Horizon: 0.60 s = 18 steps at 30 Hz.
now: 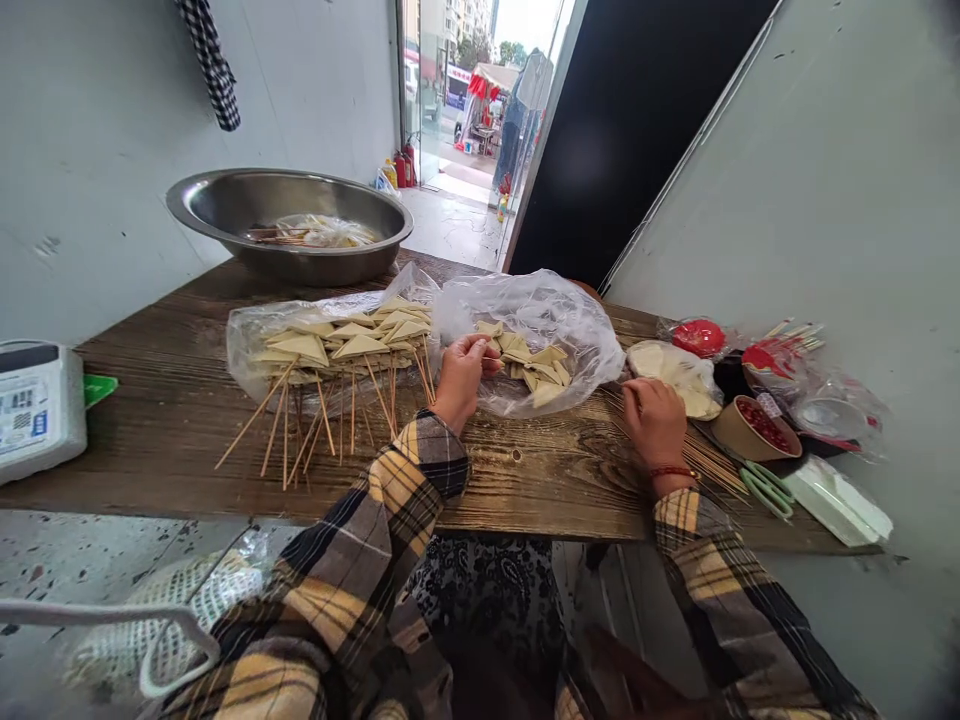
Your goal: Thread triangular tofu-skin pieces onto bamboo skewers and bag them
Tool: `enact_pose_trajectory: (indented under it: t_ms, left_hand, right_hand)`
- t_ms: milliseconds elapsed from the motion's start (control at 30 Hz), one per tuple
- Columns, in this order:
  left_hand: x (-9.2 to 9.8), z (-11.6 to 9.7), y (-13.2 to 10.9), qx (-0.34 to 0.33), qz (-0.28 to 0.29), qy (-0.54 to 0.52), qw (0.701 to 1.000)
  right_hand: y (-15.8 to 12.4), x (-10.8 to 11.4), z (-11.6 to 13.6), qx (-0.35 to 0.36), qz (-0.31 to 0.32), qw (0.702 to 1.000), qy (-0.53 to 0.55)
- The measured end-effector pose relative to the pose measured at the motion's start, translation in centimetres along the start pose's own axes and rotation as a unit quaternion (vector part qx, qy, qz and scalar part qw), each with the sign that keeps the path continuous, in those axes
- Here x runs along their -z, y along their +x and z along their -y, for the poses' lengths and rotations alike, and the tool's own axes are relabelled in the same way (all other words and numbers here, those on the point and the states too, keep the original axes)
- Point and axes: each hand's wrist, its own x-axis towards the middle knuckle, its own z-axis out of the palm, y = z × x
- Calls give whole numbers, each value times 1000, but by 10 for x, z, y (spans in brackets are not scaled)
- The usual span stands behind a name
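My left hand [463, 380] is at the left edge of a small pile of folded tofu-skin triangles [536, 365], which lies on a clear plastic bag [577, 310]. Its thumb and fingers are pinched together; whatever is between them is hidden. Over a bundle of thin wooden skewers [709, 460] my right hand [656, 420] is curled closed, and I cannot make out what its fingers hold. To the left, tofu-skin triangles threaded on skewers [337, 340] are stacked on another plastic bag, with the bare stick ends pointing toward me.
A large steel basin [300, 255] holding bagged skewers stands at the back left. On the right are a bag of pale sheets [679, 375], a paper tub of red bits [757, 428], green-handled scissors [769, 490] and a white packet [840, 500]. A white device [37, 410] sits far left.
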Motion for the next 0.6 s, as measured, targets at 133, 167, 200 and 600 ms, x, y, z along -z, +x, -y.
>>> enact_pose_trajectory:
  t_ms: [133,167,200,600]
  left_hand:
    - [-4,4,-3,-10,60,77,995]
    - [-6,4,-4,-19,77,101,992]
    - [-7,5,-5,-27,95,127,987]
    - [-12,14,-14,-86,337,339,874]
  right_hand:
    - [21,15,21,3,-36,999,26]
    - [26,18,27,5,-32,999,40]
    - [30,20,32,6,-24,998,52]
    - [46,25,48,-20,1,983,182]
